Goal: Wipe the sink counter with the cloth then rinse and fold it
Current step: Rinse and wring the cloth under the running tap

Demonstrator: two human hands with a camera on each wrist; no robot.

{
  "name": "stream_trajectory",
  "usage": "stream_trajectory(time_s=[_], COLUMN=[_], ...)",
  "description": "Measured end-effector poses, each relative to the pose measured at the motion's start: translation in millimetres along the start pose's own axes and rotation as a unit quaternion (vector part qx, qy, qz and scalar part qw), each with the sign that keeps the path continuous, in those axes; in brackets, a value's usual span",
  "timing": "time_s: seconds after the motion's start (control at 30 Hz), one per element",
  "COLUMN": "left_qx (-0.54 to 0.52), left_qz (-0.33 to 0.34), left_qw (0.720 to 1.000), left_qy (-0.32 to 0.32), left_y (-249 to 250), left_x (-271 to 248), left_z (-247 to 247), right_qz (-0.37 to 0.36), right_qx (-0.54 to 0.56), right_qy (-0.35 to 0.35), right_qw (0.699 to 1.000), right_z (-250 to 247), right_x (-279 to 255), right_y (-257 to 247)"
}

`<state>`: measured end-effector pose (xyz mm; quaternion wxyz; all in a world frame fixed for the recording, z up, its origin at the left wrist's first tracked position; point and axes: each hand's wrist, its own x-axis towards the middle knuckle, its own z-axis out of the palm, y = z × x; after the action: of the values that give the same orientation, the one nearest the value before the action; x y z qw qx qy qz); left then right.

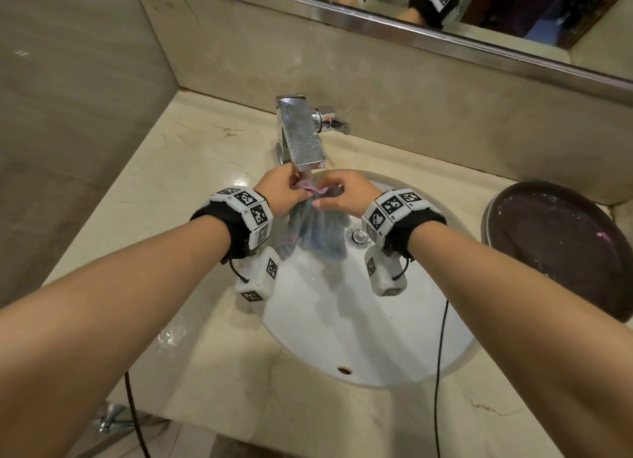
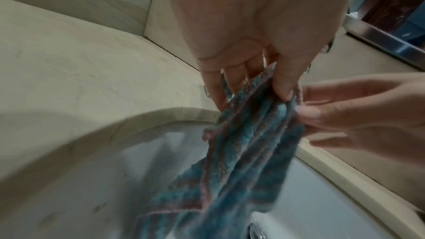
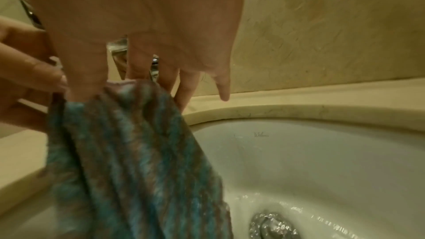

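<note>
A person's left hand and right hand meet under the spout of a chrome tap, each pinching the gathered top edge of a blue-and-pink striped cloth between thumb and fingers. The cloth hangs down in loose folds over the white sink, its lower end reaching toward the metal drain, where the right wrist view shows water rippling across the basin. In the left wrist view the left thumb and fingers close on the cloth's pink-trimmed border, with the right hand's fingers touching it from the side. The right little finger points away from the fabric. The sink is set into a cream marble bench; a round dark tray rests on the bench to the right of the sink. A mirror runs along the wall above.
</note>
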<state>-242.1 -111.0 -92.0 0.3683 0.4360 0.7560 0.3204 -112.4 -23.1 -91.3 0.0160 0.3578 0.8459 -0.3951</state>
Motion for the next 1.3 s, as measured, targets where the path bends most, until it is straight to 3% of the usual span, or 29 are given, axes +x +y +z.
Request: stream_trajectory(time_s=[0.17, 0.27, 0.4, 0.47, 0.6, 0.67, 0.83, 0.97, 1.13, 1.3], left_qx=[-0.045, -0.060, 0.131, 0.213, 0.159, 0.123, 0.072, 0.045, -0.003, 0.144], left_qz=[-0.011, -0.029, -0.065, -0.054, -0.032, -0.031, -0.004, -0.014, -0.036, -0.043], left_qw=[0.999, 0.998, 0.985, 0.972, 0.986, 0.991, 0.997, 0.998, 0.999, 0.986], left_qy=[0.018, -0.006, -0.092, -0.078, 0.023, 0.041, 0.021, 0.030, 0.000, -0.073], left_y=[-2.8, -5.2, -12.5, -12.6, -7.9, -2.8, 6.3, 3.0, -3.3, -7.1], left_x=[0.2, -2.2, -1.6, -1.9, 0.3, 1.0, 0.4, 1.3, 1.4, 0.4], left_z=[-0.7, -5.8, -5.6, -4.3, -3.0, -0.2, 13.3, 13.1, 9.0, 10.9], right_qz=[0.004, 0.025, 0.050, 0.050, 0.050, 0.045, 0.025, 0.027, 0.057, 0.053], right_qx=[-0.015, 0.043, 0.074, 0.080, 0.012, -0.038, 0.011, -0.059, 0.000, 0.092], right_qy=[0.033, 0.061, 0.111, 0.097, 0.074, 0.073, 0.041, -0.004, 0.040, 0.062], right_qw=[0.999, 0.997, 0.990, 0.991, 0.996, 0.996, 0.999, 0.998, 0.998, 0.992], right_z=[10.6, 7.1, 2.0, 0.3, 3.0, 5.6, 10.7, 14.9, 12.0, 2.8], right_x=[5.2, 7.3, 8.0, 4.2, -1.1, -1.4, 2.3, 9.4, 9.4, 10.4], right_y=[-10.8, -14.1, -7.9, -4.2, 6.6, 7.9, -6.3, -14.4, -6.8, -8.3])
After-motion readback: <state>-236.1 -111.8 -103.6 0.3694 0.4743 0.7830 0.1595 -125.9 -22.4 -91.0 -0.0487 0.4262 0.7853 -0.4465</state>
